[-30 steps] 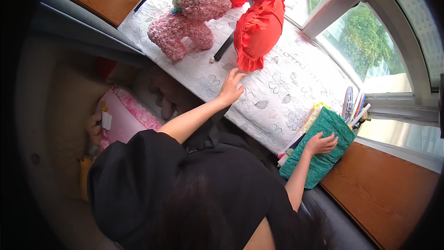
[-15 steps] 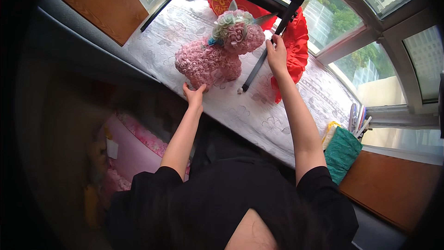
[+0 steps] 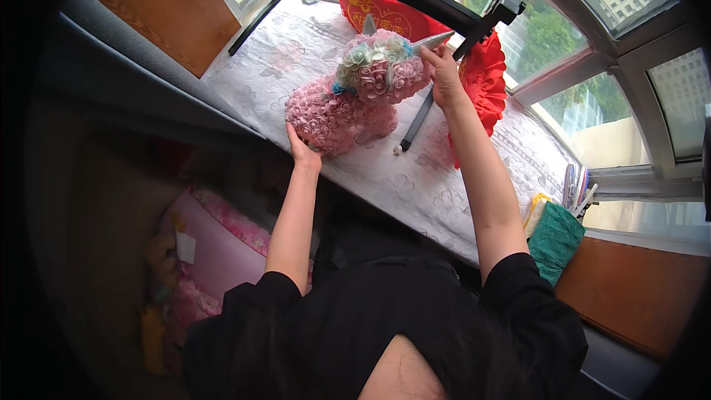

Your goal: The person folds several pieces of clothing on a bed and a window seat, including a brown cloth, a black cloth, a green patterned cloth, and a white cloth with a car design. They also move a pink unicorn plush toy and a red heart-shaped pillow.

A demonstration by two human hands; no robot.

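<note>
A unicorn figure (image 3: 333, 111) covered in pink foam roses stands on the white quilted cloth (image 3: 418, 189). White, mint and blue roses crown its head, with a silvery pointed horn (image 3: 435, 40) and ear. My left hand (image 3: 302, 150) grips the figure's lower rear from the near side, its fingertips partly hidden against the roses. At the head, my right hand (image 3: 446, 74) holds the side by the horn's base, thumb and fingers curled there. Behind my right fingers a black bar (image 3: 418, 122) slants down to the cloth.
Red heart-shaped cushions (image 3: 485, 78) with ruffled edges lean by the windows. A black arched frame with a clamp (image 3: 507, 0) crosses overhead. Wooden panels (image 3: 159, 11) flank the ledge. A green cloth bundle (image 3: 554, 241) and pens sit at right; a pink cushioned item (image 3: 222, 233) lies below left.
My right hand has gone from beside the black bar up to the unicorn's head. My left hand has slid up its rear side. The unicorn's head has turned and tipped slightly.
</note>
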